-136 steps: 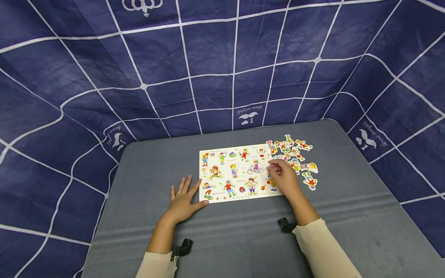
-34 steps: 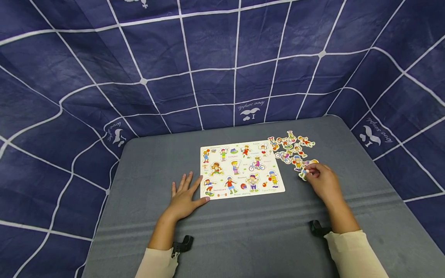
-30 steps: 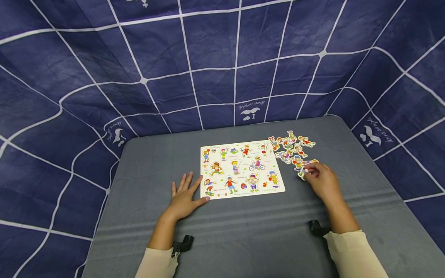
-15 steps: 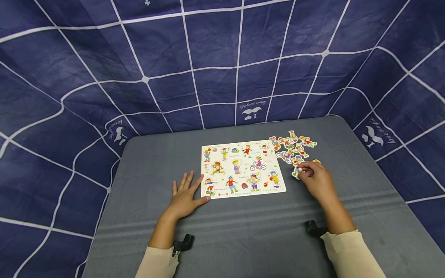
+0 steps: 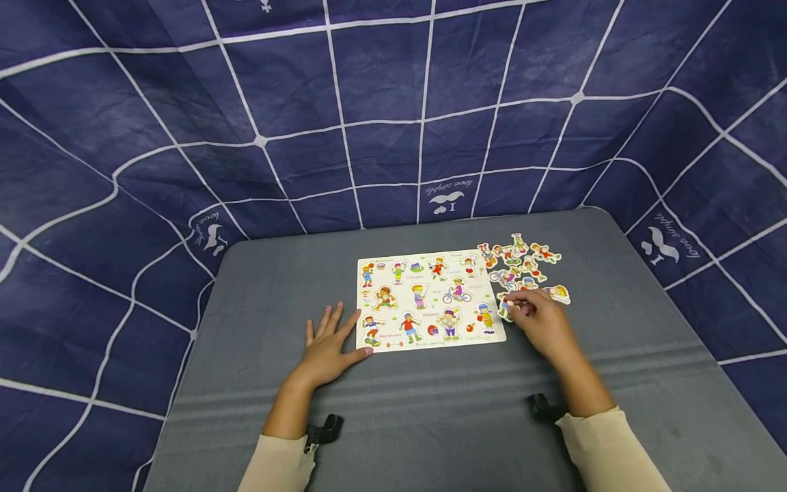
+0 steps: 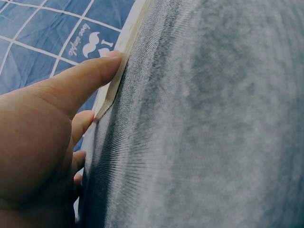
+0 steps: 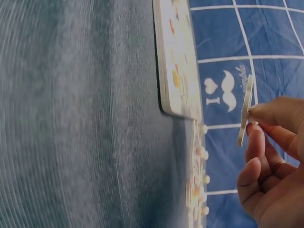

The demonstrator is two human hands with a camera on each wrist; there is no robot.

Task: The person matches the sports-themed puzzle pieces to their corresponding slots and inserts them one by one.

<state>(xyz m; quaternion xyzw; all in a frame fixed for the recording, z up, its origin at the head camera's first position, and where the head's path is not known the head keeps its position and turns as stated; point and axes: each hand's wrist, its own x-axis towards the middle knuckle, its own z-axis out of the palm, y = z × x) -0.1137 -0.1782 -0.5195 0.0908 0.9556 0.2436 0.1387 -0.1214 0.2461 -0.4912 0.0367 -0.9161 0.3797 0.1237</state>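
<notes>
On the grey bench [image 5: 258, 294] lies a white puzzle board [image 5: 424, 301] printed with small sport figures, its long side running left to right. The left hand [image 5: 326, 345] rests flat on the bench just beside the board's near left corner, fingers straight and spread, palm down. From the left wrist view the thumb [image 6: 80, 80] lies along the board's edge [image 6: 124, 47] and touches it; nothing is gripped.

The right hand [image 5: 541, 321] is at the board's right edge, near its lower right corner. Its fingers are curled and pinch a single flat puzzle piece [image 5: 505, 305] by the fingertips. From the right wrist view that piece [image 7: 246, 111] is seen edge-on, held upright and lifted clear of the bench, apart from the board [image 7: 175, 61]. Which figure it shows is hard to tell, since the piece is small and partly covered by the fingers; it may be a child in green and red.

Just beyond the right hand, a loose cluster of cut-out pieces [image 5: 519, 260] lies on the bench beside the board's far right corner, some overlapping, and one more piece [image 5: 558, 294] sits just to the right of the hand. Behind the bench hangs a navy cloth [image 5: 369, 123] with a white grid.
</notes>
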